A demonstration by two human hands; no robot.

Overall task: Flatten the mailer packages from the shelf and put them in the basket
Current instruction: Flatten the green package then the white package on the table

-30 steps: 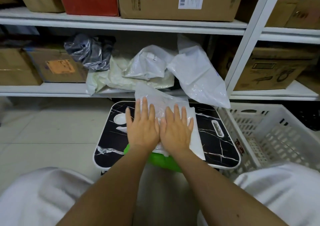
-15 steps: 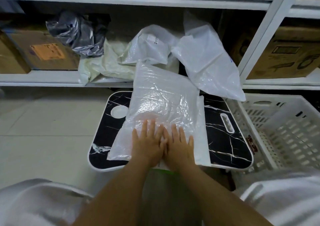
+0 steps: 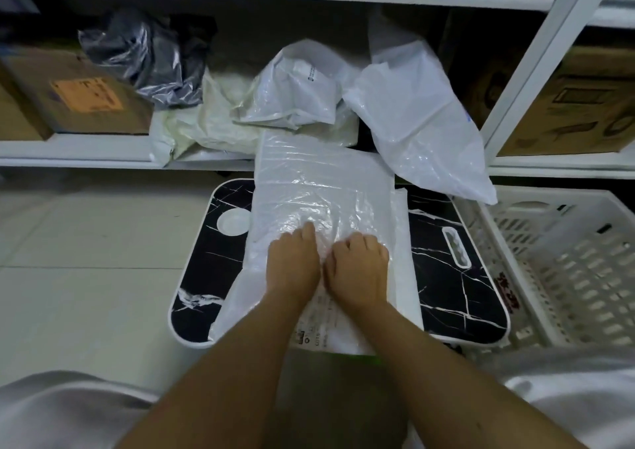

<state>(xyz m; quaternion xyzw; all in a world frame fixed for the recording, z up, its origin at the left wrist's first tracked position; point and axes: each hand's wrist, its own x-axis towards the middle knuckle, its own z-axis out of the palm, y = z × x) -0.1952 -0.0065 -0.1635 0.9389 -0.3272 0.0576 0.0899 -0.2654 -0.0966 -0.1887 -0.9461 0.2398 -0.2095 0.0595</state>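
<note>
A white metal shelf (image 3: 86, 151) crosses the upper frame above a pale tiled floor (image 3: 86, 242), with a black marble-patterned worktop (image 3: 453, 297) at centre. Compared with half a second ago, the fingers are seen curled rather than flat: the left hand (image 3: 292, 263) and right hand (image 3: 357, 264) are pressed side by side on the clear crinkled plastic mailer (image 3: 319, 187), with plastic apparently bunched under the fingertips, though a true pinch cannot be confirmed. The mailer is spread across the worktop over a white padded sheet (image 3: 402, 242), so flattening is judged nearly done. The white slatted plastic basket (image 3: 567, 259) waits at right; crumpled white mailers (image 3: 422, 129) and a grey crumpled bag (image 3: 151, 57) remain on the shelf.
</note>
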